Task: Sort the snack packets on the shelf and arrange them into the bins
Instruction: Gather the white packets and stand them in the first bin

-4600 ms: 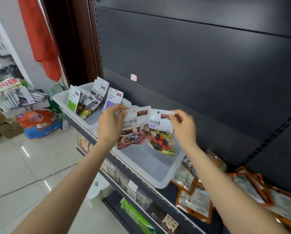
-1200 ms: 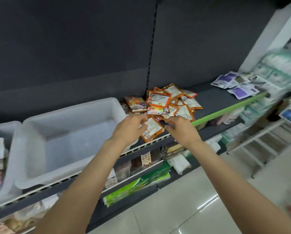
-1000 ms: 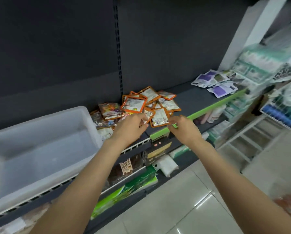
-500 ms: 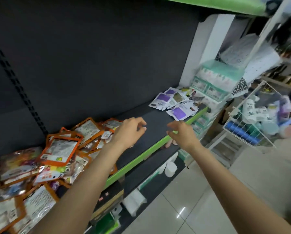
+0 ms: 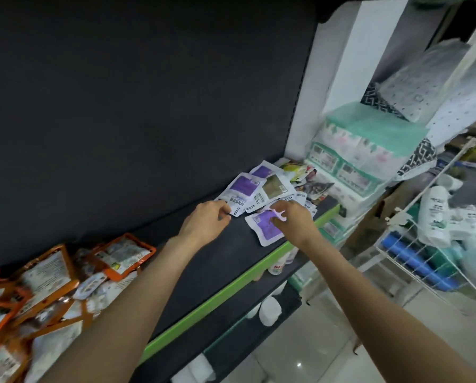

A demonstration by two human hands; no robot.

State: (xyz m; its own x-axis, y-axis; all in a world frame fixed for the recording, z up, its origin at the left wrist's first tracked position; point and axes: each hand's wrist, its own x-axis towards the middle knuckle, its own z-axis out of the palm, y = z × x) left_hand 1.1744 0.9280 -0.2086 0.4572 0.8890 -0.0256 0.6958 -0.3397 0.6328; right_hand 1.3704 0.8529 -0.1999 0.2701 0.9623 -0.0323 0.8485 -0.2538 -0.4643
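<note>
Purple-and-white snack packets point(image 5: 264, 189) lie heaped at the far right end of the dark shelf point(image 5: 203, 261), above its green front edge. My left hand point(image 5: 206, 223) has curled fingers pinching the corner of a white packet point(image 5: 238, 210) at the heap's near side. My right hand point(image 5: 293, 221) curls over a purple packet point(image 5: 267, 229) lying flat, fingertips touching it. Orange-edged packets point(image 5: 38, 286) sit piled well apart to the left.
</note>
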